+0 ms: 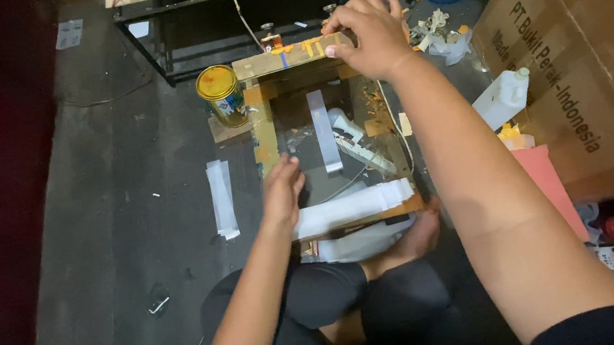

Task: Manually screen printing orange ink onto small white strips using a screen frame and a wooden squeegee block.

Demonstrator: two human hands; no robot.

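Note:
A square wooden frame (pixel 266 135) stained with yellow paint lies on the floor in front of my crossed legs. My right hand (pixel 368 34) grips the frame's far bar near its right corner. My left hand (pixel 281 192) rests inside the frame by its left bar, fingers together, touching a stack of white paper strips (pixel 353 207) that lies over the near bar. A single long white strip (pixel 324 130) lies inside the frame, beside a white tool (pixel 356 144).
A yellow-lidded paint tin (pixel 221 94) stands left of the frame. More white strips (pixel 222 199) lie on the floor at left. A large cardboard box (pixel 586 56), a white plastic bottle (pixel 503 98) and pink sheets (pixel 551 183) are at right. A black metal stand (pixel 228 19) is behind.

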